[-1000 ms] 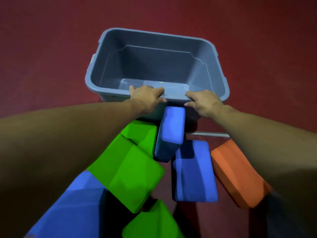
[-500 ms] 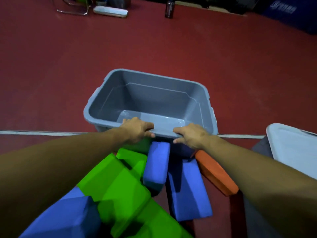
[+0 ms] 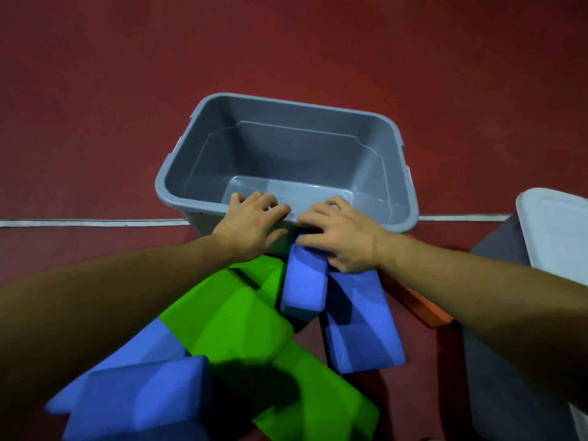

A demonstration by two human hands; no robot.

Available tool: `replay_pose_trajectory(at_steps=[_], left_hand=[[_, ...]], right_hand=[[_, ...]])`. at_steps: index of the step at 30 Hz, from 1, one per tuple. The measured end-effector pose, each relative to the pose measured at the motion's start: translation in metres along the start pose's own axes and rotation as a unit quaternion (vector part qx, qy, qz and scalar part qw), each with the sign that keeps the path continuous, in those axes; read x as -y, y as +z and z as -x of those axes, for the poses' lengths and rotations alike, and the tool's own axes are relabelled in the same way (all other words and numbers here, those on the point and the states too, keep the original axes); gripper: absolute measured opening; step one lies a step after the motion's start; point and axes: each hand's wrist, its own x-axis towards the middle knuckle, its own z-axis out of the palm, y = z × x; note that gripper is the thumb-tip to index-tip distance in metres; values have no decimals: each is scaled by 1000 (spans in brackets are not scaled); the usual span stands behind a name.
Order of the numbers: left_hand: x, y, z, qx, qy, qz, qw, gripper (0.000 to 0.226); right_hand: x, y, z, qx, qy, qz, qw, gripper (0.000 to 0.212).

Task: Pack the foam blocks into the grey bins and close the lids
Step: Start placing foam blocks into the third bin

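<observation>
Resting beneath the right hand (image 3: 346,235), a blue block (image 3: 304,288) abuts the grey bin (image 3: 386,160).

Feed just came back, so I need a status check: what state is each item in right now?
Grey bin: open, empty, upright.
Second bin: lid on top.
Foam blocks: piled on floor, none packed.
Left hand: on the bin's near rim.
Right hand: on upright blue block.

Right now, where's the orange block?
Head view, right of centre: the orange block lies on the red floor under the right forearm, between the flat blue block and the second grey bin, near the open grey bin.
</observation>
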Motion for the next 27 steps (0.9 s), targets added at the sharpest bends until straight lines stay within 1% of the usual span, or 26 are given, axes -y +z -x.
replay_pose_trajectory(at_steps=[2,5,8,10,12,15,17,19,21,24,27], left_hand=[[-1,-6,0,-17,19,-11,1000,43],[-4,-15,0,-30,52,-25,998,43],[-9,-25,1,-18,75,-35,996,48],[-13,-31,4,-1,77,-36,996,50],[-16,-36,7,23,83,-14,996,50],[-20,-42,11,59,101,25,993,50],[-23,-46,13,63,100,51,992,44],[-29,-52,14,54,62,103,991,32],[-36,-58,13,36,2,165,986,21],[-48,-74,7,43,-72,257,963,26],[-60,-96,-3,43,-111,342,932,27]], right_hand=[[9,1,-4,51,-31,25,998,66],[16,1,-2,114,-25,50,992,79],[24,-1,2,139,-19,67,988,80],[28,0,5,155,-38,71,985,82],[28,1,9,163,-59,54,983,85],[28,-2,18,146,-77,16,986,85],[32,-6,22,133,-95,-13,986,85],[34,-12,25,125,-103,-41,986,86],[30,-24,27,93,-93,-73,989,87],[19,-49,29,19,-36,-147,988,85],[6,-75,33,-48,23,-192,980,83]])
